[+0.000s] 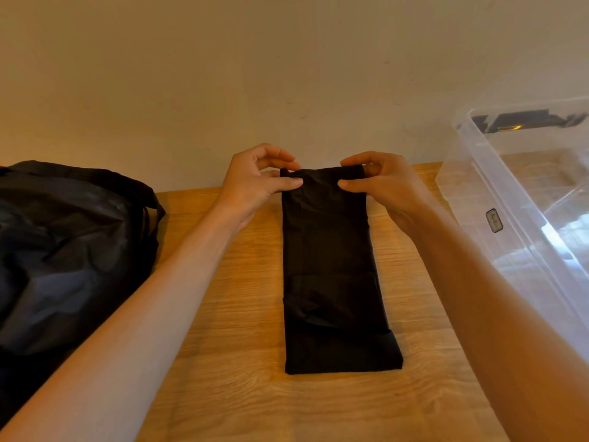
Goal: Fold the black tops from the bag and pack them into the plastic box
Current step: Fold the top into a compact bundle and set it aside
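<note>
Both hands are up at 12 o'clock on the far end of the black top (331, 266): left hand (255, 183) pinches the far-left corner between thumb and fingers, right hand (382, 186) does the same on the far-right corner. The top is folded into one long narrow strip running 12 to 6 down the middle of a light wood-grain worktop (223, 362), lying flat apart from the pinched end. Behind it is a plain beige wall (287, 74). At 9 o'clock sits one crumpled black bag (63, 250) with its straps showing, can't tell what's inside. At 3 o'clock there's one clear plastic box (497, 173), lid off, wood grain and glare showing through its walls, a small label (494, 220) on its side. So: two hands, one top, one bag, one box.
</note>
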